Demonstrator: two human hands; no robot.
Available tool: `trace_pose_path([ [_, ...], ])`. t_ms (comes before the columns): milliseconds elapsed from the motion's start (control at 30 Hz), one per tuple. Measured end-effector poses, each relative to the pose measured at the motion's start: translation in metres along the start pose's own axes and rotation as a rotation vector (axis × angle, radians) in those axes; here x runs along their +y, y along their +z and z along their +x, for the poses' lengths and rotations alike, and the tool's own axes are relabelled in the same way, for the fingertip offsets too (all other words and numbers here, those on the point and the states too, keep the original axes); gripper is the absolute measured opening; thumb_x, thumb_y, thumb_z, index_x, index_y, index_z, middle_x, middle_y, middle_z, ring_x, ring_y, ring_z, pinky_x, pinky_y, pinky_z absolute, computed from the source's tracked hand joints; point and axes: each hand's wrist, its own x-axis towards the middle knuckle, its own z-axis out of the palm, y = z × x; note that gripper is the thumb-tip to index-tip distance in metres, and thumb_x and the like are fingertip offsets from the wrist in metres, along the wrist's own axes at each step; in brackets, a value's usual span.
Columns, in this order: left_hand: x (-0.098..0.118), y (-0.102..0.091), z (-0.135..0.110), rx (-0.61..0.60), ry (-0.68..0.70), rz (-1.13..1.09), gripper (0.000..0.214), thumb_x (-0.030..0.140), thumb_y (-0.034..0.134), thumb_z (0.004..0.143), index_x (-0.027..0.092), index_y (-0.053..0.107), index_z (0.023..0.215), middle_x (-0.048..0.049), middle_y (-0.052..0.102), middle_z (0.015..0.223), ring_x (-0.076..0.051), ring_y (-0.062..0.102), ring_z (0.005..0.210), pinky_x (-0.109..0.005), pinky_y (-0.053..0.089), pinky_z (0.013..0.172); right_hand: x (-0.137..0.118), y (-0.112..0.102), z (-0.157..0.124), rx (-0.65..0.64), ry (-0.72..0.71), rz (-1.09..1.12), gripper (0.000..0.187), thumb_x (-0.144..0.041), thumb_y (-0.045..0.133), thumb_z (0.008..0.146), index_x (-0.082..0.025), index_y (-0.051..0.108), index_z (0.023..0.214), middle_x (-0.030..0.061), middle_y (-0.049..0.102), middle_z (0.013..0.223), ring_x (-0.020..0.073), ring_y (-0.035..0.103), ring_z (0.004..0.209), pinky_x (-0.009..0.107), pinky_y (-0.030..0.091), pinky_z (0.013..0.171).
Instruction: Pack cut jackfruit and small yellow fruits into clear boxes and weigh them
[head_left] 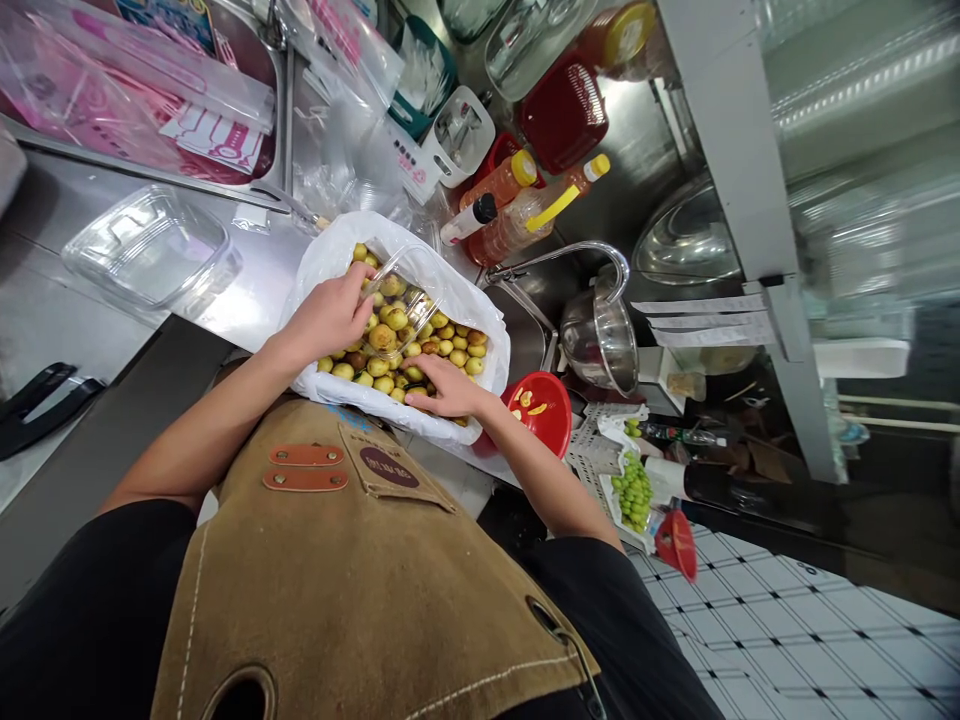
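A white plastic bag (315, 265) full of small round yellow-green fruits (457, 345), some with brown patches, sits right in front of me. My left hand (337, 312) grips the near rim of a clear plastic container (409, 290), which is tilted down among the fruits. Its see-through walls make it hard to tell which fruits are inside and which lie behind it. Over the right part of the pile, my right hand (442, 387) has its fingers apart and touching the fruits; their tips are partly hidden.
Left of the bag stands another clear container (150, 245). A red bowl (551, 400) with yellow pieces is close to my right forearm. Beyond are a faucet (619, 262), a steel bowl (600, 340) and several bottles (517, 215). Green grapes (632, 490) lie further right.
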Motion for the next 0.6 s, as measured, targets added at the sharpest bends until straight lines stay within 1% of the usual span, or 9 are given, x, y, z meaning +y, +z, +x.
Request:
trace_pose_path([
  [100,-0.001,0.001,0.0,0.006,0.006,-0.005,0.041,0.028,0.051,0.104,0.016,0.059,0.142,-0.008,0.069,0.085,-0.033,0.073,0.095,-0.046,0.057,0.095,0.001,-0.004,-0.001,-0.047,-0.026,0.007,0.072,-0.077,0.066,0.097,-0.022,0.061,0.144,0.0184,0.07,0.145,0.0397,0.066,0.129,0.059,0.051,0.114],
  [300,-0.001,0.001,0.0,0.001,0.008,0.012,0.041,0.027,0.048,0.105,0.015,0.059,0.142,-0.0077,0.068,0.083,-0.032,0.073,0.094,-0.045,0.057,0.095,0.003,-0.011,-0.002,-0.152,-0.054,-0.005,0.087,-0.085,0.077,0.086,-0.025,0.057,0.146,0.0159,0.066,0.141,0.0384,0.066,0.127,0.055,0.054,0.11],
  [433,0.0,0.001,0.0,-0.007,0.008,0.004,0.042,0.028,0.048,0.104,0.014,0.059,0.143,-0.0079,0.069,0.083,-0.032,0.073,0.092,-0.047,0.057,0.094,0.005,-0.015,-0.001,-0.222,-0.047,-0.01,0.093,-0.083,0.086,0.078,-0.027,0.056,0.146,0.0142,0.063,0.14,0.0372,0.066,0.125,0.052,0.054,0.108],
  [600,-0.001,0.002,0.0,-0.006,0.005,-0.02,0.042,0.027,0.051,0.104,0.016,0.058,0.144,-0.007,0.069,0.084,-0.032,0.073,0.094,-0.045,0.057,0.095,0.008,-0.021,0.005,-0.29,-0.085,0.036,0.09,-0.076,0.093,0.075,-0.029,0.059,0.143,0.0112,0.065,0.138,0.0341,0.067,0.121,0.049,0.056,0.107],
])
